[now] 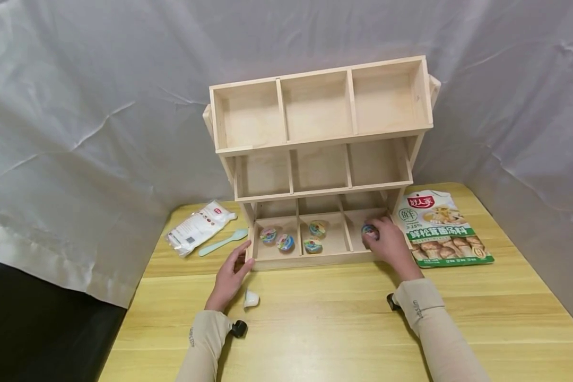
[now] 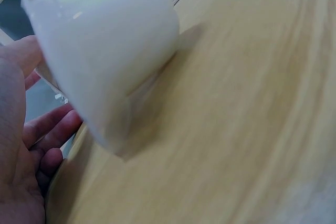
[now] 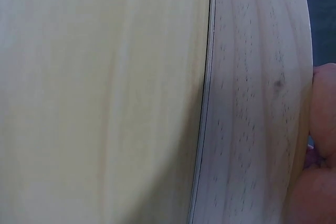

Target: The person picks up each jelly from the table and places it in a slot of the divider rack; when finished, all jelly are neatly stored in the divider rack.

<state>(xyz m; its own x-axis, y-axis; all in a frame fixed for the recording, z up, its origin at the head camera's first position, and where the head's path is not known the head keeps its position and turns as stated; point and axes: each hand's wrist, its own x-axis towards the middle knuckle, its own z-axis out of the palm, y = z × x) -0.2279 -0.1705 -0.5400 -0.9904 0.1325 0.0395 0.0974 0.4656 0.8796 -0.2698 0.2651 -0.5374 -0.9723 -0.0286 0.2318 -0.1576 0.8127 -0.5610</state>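
Right hand (image 1: 385,240) pinching a small cup (image 1: 369,230) in the rack's (image 1: 322,259) bottom compartment at 3 o'clock, left hand (image 1: 230,277) relaxed against the rack's corner at 9 o'clock; risk of knocking the white cup (image 1: 251,299) off the worktop (image 1: 334,323).

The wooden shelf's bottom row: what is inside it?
In the wooden shelf, the left compartment holds two small foil-lidded cups, the middle two more. In the right one the right hand holds another cup; anything beneath the hand is covered.
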